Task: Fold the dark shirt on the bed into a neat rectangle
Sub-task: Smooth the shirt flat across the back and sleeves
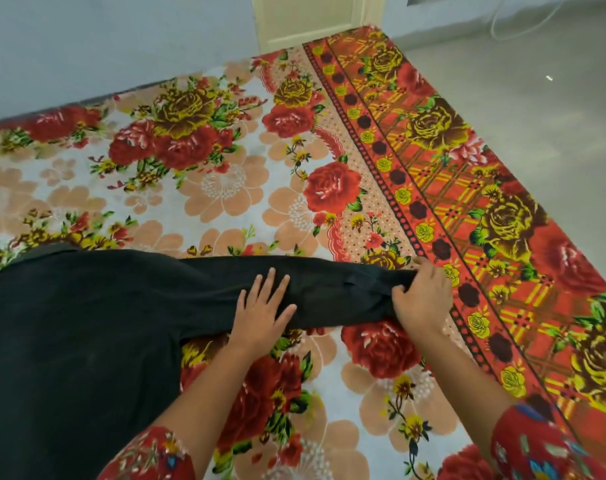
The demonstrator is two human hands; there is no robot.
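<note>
The dark shirt (79,327) lies spread on the bed, its body filling the lower left of the view. One sleeve stretches out to the right. My left hand (263,308) rests flat on the middle of that sleeve, fingers spread. My right hand (421,299) grips the cuff end of the sleeve, with bunched fabric between thumb and fingers. The shirt's collar shows as a grey edge at the far left.
The bed carries a floral sheet (225,168) with a red and yellow border (467,202) along its right side. Beyond the border is a pale tiled floor (537,98). A wall (104,39) and a cream door (305,19) stand at the far end.
</note>
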